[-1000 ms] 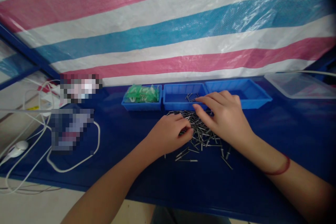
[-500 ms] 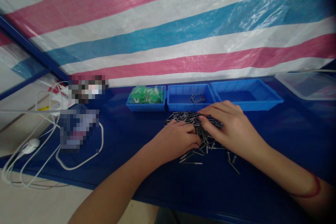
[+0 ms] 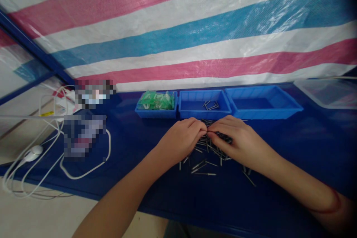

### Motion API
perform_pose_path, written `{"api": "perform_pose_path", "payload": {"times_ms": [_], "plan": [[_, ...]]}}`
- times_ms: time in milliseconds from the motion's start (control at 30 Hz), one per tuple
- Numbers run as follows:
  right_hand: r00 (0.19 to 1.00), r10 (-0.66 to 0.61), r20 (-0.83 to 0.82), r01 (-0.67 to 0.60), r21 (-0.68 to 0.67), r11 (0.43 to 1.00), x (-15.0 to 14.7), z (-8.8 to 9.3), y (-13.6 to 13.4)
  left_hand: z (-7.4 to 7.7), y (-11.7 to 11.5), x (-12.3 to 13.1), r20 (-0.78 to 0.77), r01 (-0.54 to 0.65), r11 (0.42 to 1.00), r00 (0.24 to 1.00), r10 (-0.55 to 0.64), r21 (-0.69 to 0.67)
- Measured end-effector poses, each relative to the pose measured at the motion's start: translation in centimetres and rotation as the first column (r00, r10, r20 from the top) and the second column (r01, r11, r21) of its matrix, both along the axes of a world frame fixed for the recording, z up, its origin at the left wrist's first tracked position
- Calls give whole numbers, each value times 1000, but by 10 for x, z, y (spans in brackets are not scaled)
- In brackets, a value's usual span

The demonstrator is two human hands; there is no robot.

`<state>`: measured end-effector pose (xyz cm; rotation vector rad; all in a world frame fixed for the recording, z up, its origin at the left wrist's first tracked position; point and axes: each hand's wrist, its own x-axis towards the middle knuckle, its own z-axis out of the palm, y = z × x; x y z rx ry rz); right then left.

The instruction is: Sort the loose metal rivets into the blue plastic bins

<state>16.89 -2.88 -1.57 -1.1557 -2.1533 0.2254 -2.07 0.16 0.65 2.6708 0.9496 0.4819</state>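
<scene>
the person's left hand (image 3: 182, 139) lay on the blue table (image 3: 279, 193) at the left edge of a heap of pins (image 3: 208, 152). the pins were thin, dark metal ones, spread loose just in front of a row of trays. the left fingers were curled under and closed tight, tips down among the pins; whether one was caught between them could not be told.

the right hand (image 3: 241, 142) lay palm down over the right part of the heap. its thumb and forefinger were drawn narrow and pointed left, so that the fingertips of both hands met above the far side of the heap. dark pins showed just under the right fingers, but a held pin could not be made out. a red band (image 3: 331, 202) circled the right forearm.

several stray pins lay flat on the table, apart from the heap on its near side.

behind the hands stood three blue trays side by side: the left tray (image 3: 156, 111) filled with green pieces (image 3: 156, 100), the middle tray (image 3: 205, 112) holding a few pins (image 3: 211, 105), and the right tray (image 3: 263, 111). a clear plastic box (image 3: 326, 93) sat well off to the right. a white cable (image 3: 83, 173) looped on the table at the left. a striped sheet (image 3: 178, 26) — pink, white and blue — hung behind the table.
</scene>
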Motion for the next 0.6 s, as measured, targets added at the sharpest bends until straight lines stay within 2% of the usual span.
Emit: {"api": "perform_pose_path", "payload": {"times_ms": [200, 333, 433, 600], "plan": [[996, 29, -88, -35, -72, 997, 1, 0, 1, 0, -4, 3, 250, -60, 992, 964, 87, -114], [988, 4, -153, -14, -64, 998, 1, 1, -1, -1, -5, 5, 313, -140, 969, 929, 199, -202], [983, -13, -181, -1, -79, 997, 1, 0, -1, 0, -4, 5, 342, -130, 961, 916, 211, -245], [968, -65, -242, 13, -213, 977, 1, -3, 1, -1, -4, 4, 408, -82, 970, 897, 172, -227]]}}
